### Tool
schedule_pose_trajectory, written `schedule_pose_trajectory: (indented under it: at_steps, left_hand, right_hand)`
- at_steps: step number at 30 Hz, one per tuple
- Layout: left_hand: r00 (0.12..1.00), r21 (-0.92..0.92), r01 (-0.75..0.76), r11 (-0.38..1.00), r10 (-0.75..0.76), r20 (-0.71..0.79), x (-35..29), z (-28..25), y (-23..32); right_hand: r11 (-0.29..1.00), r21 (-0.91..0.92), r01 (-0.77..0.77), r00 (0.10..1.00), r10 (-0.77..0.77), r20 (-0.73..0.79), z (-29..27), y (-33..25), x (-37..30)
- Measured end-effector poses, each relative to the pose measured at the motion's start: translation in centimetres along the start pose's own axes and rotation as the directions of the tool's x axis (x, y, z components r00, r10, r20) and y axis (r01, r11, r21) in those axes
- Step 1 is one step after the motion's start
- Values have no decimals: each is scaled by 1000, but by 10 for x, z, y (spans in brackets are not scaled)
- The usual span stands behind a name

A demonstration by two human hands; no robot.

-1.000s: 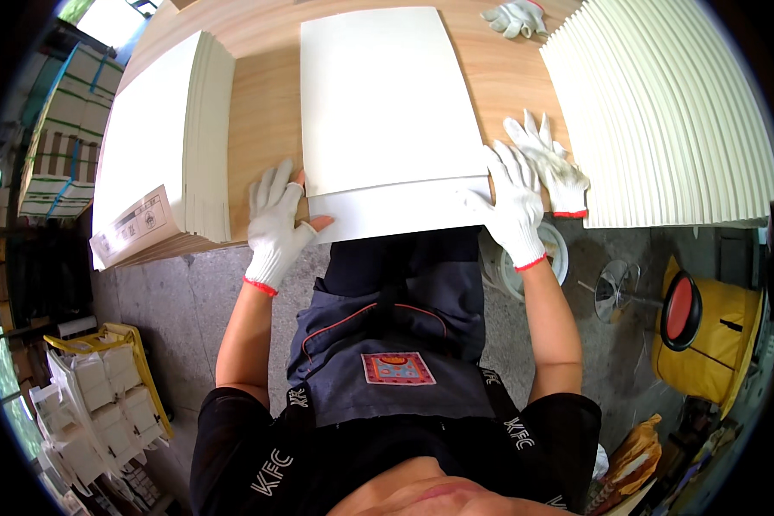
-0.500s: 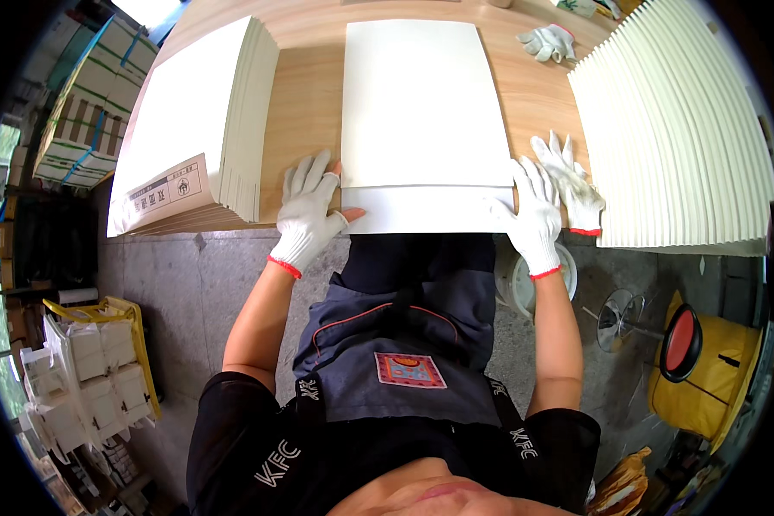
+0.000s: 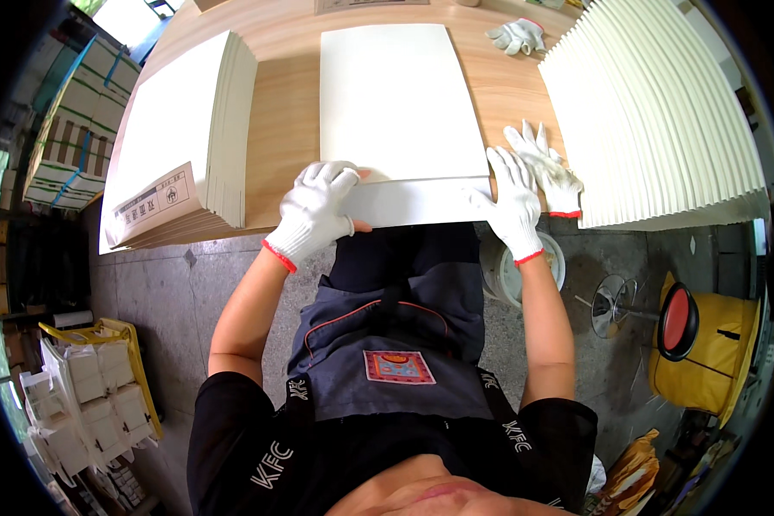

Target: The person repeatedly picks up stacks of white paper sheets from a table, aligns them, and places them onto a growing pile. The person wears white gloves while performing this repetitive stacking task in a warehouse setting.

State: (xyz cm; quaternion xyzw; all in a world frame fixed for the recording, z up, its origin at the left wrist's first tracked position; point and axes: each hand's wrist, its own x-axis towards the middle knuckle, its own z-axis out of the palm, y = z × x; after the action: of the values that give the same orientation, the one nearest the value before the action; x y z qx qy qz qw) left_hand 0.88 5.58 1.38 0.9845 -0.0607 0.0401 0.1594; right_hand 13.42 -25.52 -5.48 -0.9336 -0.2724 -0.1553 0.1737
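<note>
In front of me on the table lies a large white sheet of paper or board (image 3: pixel 400 103), with a brighter white strip (image 3: pixel 421 203) along its near edge. My left hand (image 3: pixel 315 206), in a white knit glove with bare thumb and index tips, is curled around the left end of the strip, index on the upper side and thumb at the near edge. At the right end, my gloved right hand (image 3: pixel 514 202) rests flat with fingers stretched out and the thumb lying over the strip. Whatever is under the left fingers is hidden.
A stack of white sheets (image 3: pixel 172 112) with a printed wrapper stands left. A tall fanned stack (image 3: pixel 654 129) stands right. Loose gloves (image 3: pixel 546 169) lie beside my right hand, another glove (image 3: pixel 516 37) farther back. A white bucket (image 3: pixel 525 271) is below the table edge.
My left hand has gone from lying spread beside the sheet to curling over the strip's left end. My right hand stays flat at the right edge. The whole view has shifted slightly.
</note>
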Motion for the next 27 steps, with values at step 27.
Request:
schedule_pose_trajectory:
  at_steps: [27]
  left_hand:
    - [832, 146, 20, 989, -97, 547, 112, -37, -12]
  right_hand:
    - [949, 313, 26, 976, -92, 196, 6, -16, 87]
